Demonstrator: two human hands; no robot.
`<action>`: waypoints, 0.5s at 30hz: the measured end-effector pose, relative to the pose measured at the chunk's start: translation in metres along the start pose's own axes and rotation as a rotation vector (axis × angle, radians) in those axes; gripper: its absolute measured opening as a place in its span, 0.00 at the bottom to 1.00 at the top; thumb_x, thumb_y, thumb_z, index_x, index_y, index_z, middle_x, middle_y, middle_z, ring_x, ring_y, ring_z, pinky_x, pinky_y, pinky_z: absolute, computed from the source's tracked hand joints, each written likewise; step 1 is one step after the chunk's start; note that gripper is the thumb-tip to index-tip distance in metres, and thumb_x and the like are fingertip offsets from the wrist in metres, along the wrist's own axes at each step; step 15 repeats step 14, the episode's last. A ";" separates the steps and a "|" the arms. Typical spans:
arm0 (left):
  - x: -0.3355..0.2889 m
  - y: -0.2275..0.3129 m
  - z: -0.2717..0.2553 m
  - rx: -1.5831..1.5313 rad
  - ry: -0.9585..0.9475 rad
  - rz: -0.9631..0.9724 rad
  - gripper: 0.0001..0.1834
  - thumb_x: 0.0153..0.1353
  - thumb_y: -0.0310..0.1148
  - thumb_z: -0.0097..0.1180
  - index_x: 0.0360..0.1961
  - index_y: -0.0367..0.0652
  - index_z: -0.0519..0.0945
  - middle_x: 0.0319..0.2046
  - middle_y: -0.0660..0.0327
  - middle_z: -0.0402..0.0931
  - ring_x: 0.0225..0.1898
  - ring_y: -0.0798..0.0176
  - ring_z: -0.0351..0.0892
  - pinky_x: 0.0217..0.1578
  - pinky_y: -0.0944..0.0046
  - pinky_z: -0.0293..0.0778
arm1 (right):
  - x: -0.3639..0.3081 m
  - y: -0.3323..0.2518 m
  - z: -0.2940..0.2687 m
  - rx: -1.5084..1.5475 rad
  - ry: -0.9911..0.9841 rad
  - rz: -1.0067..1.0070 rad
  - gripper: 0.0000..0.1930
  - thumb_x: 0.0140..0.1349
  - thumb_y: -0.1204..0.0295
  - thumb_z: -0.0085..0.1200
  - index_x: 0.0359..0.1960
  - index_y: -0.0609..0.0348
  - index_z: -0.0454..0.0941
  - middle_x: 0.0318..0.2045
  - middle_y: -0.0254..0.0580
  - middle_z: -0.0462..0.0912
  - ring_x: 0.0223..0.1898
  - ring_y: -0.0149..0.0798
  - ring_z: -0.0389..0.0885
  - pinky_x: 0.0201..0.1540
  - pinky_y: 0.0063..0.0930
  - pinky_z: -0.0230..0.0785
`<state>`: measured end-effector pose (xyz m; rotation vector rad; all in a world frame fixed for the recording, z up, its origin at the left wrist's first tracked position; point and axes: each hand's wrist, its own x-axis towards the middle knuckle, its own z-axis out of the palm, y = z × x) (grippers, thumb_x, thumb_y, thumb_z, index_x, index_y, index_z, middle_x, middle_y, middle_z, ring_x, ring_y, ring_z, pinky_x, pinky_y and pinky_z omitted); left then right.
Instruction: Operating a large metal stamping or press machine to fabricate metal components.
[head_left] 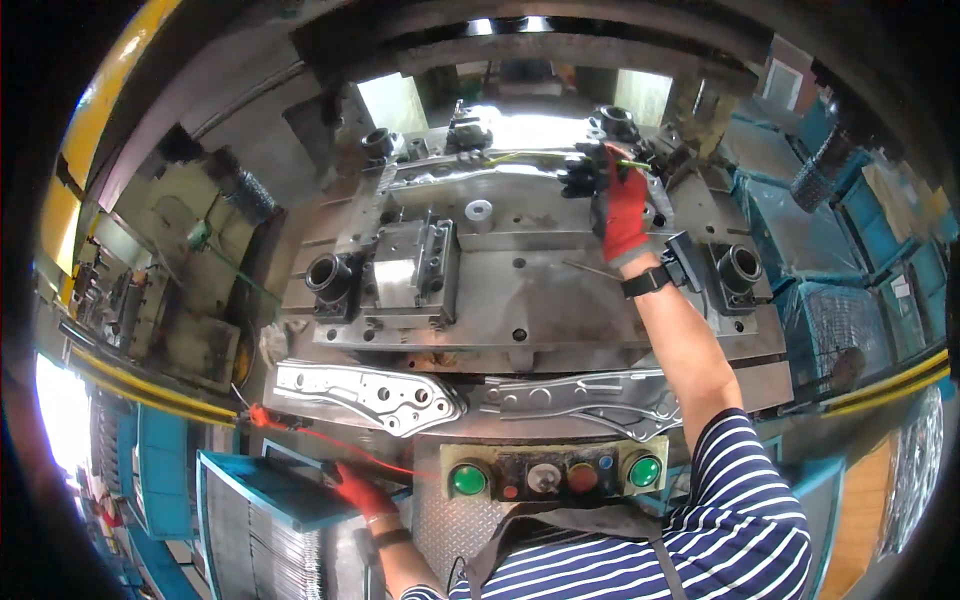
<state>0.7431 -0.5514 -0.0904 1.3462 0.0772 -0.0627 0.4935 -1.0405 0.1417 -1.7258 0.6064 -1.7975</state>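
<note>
My right hand (627, 205), in a red glove with black fingers, reaches over the far right of the metal die (560, 240). Its fingers look closed around a thin yellow-green stick (632, 165), which shows at the wrist side of the fingers. A similar line runs left of them along a long formed metal part (450, 172) on the die. Low at the left, my left hand (362, 492), in a red glove, is beside the blue-framed rack (270, 520) of stacked metal parts. Its fingers are too dark and small to read.
Two formed metal parts, one bright (365, 393) and one darker (590, 400), lie along the front ledge. A control box (545, 478) with green buttons stands before me. A red hose (340, 445) crosses near my left hand. Guide posts (328, 278) rise from the die; blue crates (830, 310) stand right.
</note>
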 end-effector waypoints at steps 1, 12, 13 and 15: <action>0.002 -0.001 0.000 -0.002 0.001 -0.002 0.23 0.66 0.37 0.51 0.60 0.37 0.70 0.56 0.55 0.72 0.54 0.57 0.72 0.57 0.57 0.66 | 0.001 -0.007 0.001 0.038 -0.021 0.011 0.14 0.72 0.67 0.44 0.46 0.66 0.77 0.31 0.40 0.84 0.31 0.29 0.81 0.33 0.27 0.75; 0.036 -0.053 -0.010 0.058 -0.099 -0.035 0.35 0.69 0.38 0.50 0.70 0.35 0.51 0.70 0.53 0.53 0.68 0.59 0.54 0.67 0.58 0.51 | 0.003 -0.023 0.013 0.032 -0.108 0.062 0.11 0.71 0.71 0.45 0.48 0.65 0.75 0.31 0.41 0.84 0.27 0.30 0.82 0.27 0.24 0.77; 0.036 -0.055 -0.009 0.029 -0.103 -0.023 0.35 0.69 0.39 0.49 0.70 0.35 0.51 0.71 0.54 0.51 0.69 0.58 0.52 0.68 0.58 0.49 | 0.004 -0.020 0.013 0.273 -0.101 0.189 0.11 0.70 0.70 0.47 0.48 0.62 0.76 0.32 0.40 0.84 0.28 0.33 0.83 0.28 0.26 0.78; 0.036 -0.057 -0.007 0.000 -0.107 -0.011 0.36 0.69 0.40 0.49 0.70 0.35 0.51 0.71 0.55 0.50 0.71 0.58 0.50 0.70 0.58 0.47 | 0.006 -0.008 0.010 0.513 -0.093 0.316 0.11 0.70 0.69 0.49 0.49 0.59 0.76 0.33 0.39 0.84 0.29 0.36 0.84 0.28 0.28 0.78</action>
